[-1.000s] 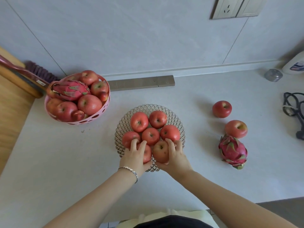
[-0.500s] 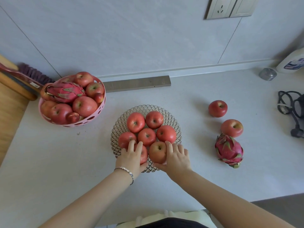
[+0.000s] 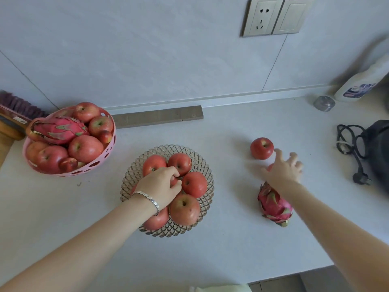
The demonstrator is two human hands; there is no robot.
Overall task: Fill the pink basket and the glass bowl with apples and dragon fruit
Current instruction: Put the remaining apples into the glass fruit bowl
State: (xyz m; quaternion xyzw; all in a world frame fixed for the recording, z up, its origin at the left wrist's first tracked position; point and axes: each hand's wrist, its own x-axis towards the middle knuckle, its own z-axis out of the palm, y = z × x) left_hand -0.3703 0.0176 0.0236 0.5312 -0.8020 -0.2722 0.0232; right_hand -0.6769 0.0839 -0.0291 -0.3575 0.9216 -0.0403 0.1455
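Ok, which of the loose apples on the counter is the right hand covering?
The nearer apple, mostly hidden under the right hand, just beyond the loose dragon fruit. The farther apple sits fully exposed, off the hand's fingertips.

Left hand (image 3: pixel 161 187) curled palm-down; right hand (image 3: pixel 283 170) reaching, fingers spread.

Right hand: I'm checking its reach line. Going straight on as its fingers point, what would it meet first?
Probably the loose apple just beyond the right hand, though its height above the counter is unclear.
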